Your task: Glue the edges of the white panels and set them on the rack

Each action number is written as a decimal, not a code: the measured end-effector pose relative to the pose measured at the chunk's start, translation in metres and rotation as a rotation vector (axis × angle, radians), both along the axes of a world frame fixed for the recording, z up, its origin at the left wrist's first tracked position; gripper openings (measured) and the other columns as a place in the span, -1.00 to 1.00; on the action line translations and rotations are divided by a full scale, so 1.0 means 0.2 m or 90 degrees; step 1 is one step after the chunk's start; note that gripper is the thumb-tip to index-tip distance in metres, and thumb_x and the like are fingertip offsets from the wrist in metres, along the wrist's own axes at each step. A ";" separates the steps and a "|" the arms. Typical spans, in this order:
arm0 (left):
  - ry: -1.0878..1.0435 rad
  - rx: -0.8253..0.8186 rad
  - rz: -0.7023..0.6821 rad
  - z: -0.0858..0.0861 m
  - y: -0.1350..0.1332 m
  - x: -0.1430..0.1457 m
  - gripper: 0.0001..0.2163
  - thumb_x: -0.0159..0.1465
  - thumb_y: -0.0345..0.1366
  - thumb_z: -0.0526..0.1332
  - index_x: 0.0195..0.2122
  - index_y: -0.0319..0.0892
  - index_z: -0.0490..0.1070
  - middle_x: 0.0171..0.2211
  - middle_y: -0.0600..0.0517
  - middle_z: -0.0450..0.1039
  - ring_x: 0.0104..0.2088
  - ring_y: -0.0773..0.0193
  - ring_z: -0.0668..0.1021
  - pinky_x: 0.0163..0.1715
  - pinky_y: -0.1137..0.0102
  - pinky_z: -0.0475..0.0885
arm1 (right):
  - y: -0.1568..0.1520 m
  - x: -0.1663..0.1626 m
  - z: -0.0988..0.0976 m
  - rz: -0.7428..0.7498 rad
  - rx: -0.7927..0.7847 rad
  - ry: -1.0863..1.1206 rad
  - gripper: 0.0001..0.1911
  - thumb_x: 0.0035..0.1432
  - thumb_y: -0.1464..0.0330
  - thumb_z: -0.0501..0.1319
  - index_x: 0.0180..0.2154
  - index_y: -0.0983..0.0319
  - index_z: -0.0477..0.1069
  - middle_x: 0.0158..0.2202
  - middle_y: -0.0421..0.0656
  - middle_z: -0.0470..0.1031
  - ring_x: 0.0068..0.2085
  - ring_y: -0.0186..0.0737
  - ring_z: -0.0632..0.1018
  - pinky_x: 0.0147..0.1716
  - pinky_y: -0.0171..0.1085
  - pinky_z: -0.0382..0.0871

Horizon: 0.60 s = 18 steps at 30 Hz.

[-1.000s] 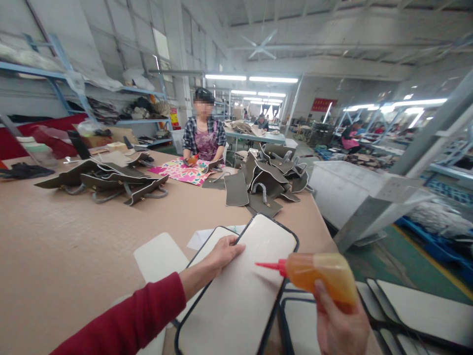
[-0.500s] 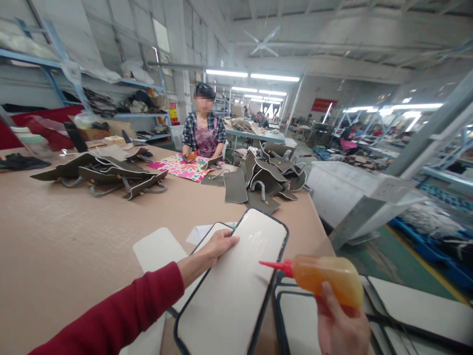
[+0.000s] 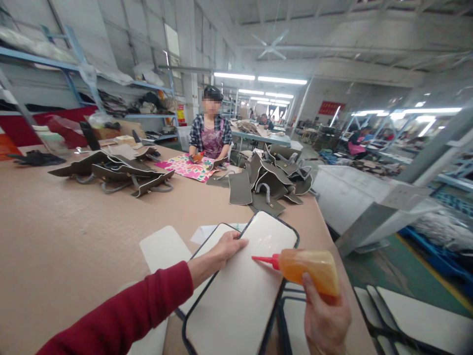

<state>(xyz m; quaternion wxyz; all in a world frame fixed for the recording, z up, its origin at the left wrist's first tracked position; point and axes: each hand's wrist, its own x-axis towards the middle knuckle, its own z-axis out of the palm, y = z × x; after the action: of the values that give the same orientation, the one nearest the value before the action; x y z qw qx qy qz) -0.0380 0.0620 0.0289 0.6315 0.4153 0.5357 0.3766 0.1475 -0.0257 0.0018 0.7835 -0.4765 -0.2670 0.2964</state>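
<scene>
A cream panel with a dark rim lies tilted in front of me, its near end cut off by the view's lower edge. My left hand grips its left edge, thumb on top. Wet-looking streaks shine near the panel's far end. In my right hand is a squeeze bottle of amber liquid, its red nozzle pointing left over the panel. Whether the tip touches the surface I cannot tell. Under the held panel lies another rimmed panel, with a plain cream sheet to its left.
Dark olive bag pieces with handles form a pile at the table's far right and another pile at left. A co-worker sits across the table. Beyond the right edge stand a white bin and more rimmed panels.
The bottle has moved left over the panel, its nozzle now nearer my left hand. Most of the scene has shifted slightly right in view. My left hand keeps its hold.
</scene>
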 end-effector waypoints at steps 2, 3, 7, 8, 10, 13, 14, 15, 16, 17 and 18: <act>0.002 -0.001 0.007 0.00 0.01 0.00 -0.79 -0.06 -0.27 0.30 -0.42 -0.24 0.37 -0.57 0.04 0.47 -0.54 0.24 0.49 -0.54 0.40 0.36 | -0.02 -0.02 -0.05 0.050 -0.041 -0.026 -0.28 -0.33 0.32 0.45 -0.05 0.32 0.33 -0.20 -0.09 0.49 -0.21 -0.15 0.51 -0.21 -0.28 0.43; 0.004 -0.002 0.014 0.00 0.01 0.00 -0.80 -0.06 -0.28 0.30 -0.44 -0.24 0.37 -0.58 0.04 0.46 -0.55 0.26 0.49 -0.55 0.41 0.36 | -0.04 -0.03 -0.09 0.076 -0.060 -0.031 -0.26 -0.33 0.31 0.45 -0.03 0.32 0.32 -0.21 -0.08 0.50 -0.21 -0.12 0.52 -0.25 -0.29 0.45; 0.010 -0.003 0.025 -0.01 0.01 -0.01 -0.86 -0.03 -0.30 0.28 -0.48 -0.23 0.36 -0.60 0.06 0.45 -0.57 0.28 0.47 -0.56 0.42 0.35 | -0.11 -0.02 -0.13 0.084 -0.074 -0.001 -0.27 -0.35 0.30 0.46 -0.06 0.31 0.34 -0.20 -0.05 0.51 -0.24 -0.09 0.53 -0.29 -0.27 0.47; 0.011 0.000 0.025 -0.01 0.01 -0.02 -0.87 -0.03 -0.31 0.27 -0.48 -0.22 0.36 -0.60 0.06 0.45 -0.56 0.28 0.47 -0.56 0.43 0.35 | -0.11 -0.01 -0.10 0.065 -0.066 0.016 -0.34 -0.36 0.30 0.46 -0.13 0.30 0.38 -0.22 -0.06 0.52 -0.27 -0.11 0.54 -0.31 -0.27 0.48; 0.016 0.014 0.023 0.00 0.00 -0.03 -0.88 -0.01 -0.32 0.26 -0.47 -0.22 0.36 -0.58 0.06 0.45 -0.55 0.28 0.48 -0.55 0.44 0.35 | -0.09 0.04 -0.01 0.030 -0.045 0.063 -0.46 -0.37 0.31 0.47 -0.24 0.26 0.43 -0.25 -0.08 0.53 -0.31 -0.14 0.54 -0.38 -0.29 0.49; 0.033 0.051 0.014 0.02 -0.02 -0.06 -0.89 0.01 -0.31 0.23 -0.45 -0.23 0.37 -0.56 0.07 0.45 -0.53 0.29 0.47 -0.54 0.45 0.33 | -0.07 0.13 0.11 0.014 -0.019 0.161 -0.47 -0.33 0.27 0.45 -0.20 0.16 0.44 -0.06 -0.12 0.46 -0.21 -0.17 0.52 -0.39 -0.33 0.49; 0.039 0.062 0.008 0.03 -0.03 -0.07 -0.88 0.01 -0.30 0.22 -0.44 -0.23 0.36 -0.56 0.07 0.45 -0.53 0.29 0.47 -0.54 0.45 0.33 | -0.07 0.16 0.11 0.020 -0.022 0.198 -0.44 -0.32 0.26 0.45 -0.16 0.12 0.43 -0.01 -0.15 0.43 -0.16 -0.16 0.51 -0.37 -0.31 0.49; 0.047 0.073 0.002 0.03 -0.04 -0.08 -0.87 0.02 -0.29 0.21 -0.43 -0.23 0.36 -0.55 0.07 0.44 -0.53 0.29 0.46 -0.53 0.45 0.32 | -0.08 0.18 0.10 0.026 -0.035 0.230 -0.42 -0.32 0.25 0.45 -0.14 0.09 0.43 0.02 -0.16 0.41 -0.13 -0.14 0.51 -0.35 -0.29 0.50; 0.057 0.085 -0.006 0.03 -0.05 -0.09 -0.86 0.03 -0.28 0.21 -0.42 -0.23 0.36 -0.53 0.07 0.44 -0.51 0.29 0.46 -0.52 0.45 0.31 | -0.09 0.21 0.07 0.033 -0.056 0.253 -0.44 -0.31 0.24 0.44 -0.15 0.08 0.43 0.02 -0.17 0.41 -0.13 -0.12 0.51 -0.35 -0.25 0.51; 0.070 0.100 -0.016 0.03 -0.06 -0.10 -0.85 0.03 -0.26 0.21 -0.41 -0.23 0.36 -0.51 0.07 0.44 -0.50 0.28 0.46 -0.51 0.45 0.31 | -0.11 0.23 0.03 0.043 -0.080 0.263 -0.48 -0.27 0.22 0.43 -0.17 0.08 0.44 -0.01 -0.15 0.43 -0.13 -0.08 0.52 -0.34 -0.20 0.51; 0.086 0.122 -0.027 0.03 -0.07 -0.11 -0.83 0.04 -0.24 0.21 -0.41 -0.23 0.37 -0.49 0.06 0.44 -0.47 0.28 0.46 -0.49 0.45 0.30 | -0.12 0.26 -0.01 0.060 -0.105 0.265 -0.54 -0.22 0.19 0.40 -0.19 0.09 0.46 -0.04 -0.13 0.46 -0.14 -0.04 0.52 -0.34 -0.14 0.52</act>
<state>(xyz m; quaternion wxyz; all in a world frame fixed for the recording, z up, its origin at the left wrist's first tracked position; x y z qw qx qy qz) -0.0594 0.0487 0.0345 0.5591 0.5094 0.5297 0.3838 0.1992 -0.0492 -0.0009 0.7652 -0.4545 -0.0965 0.4457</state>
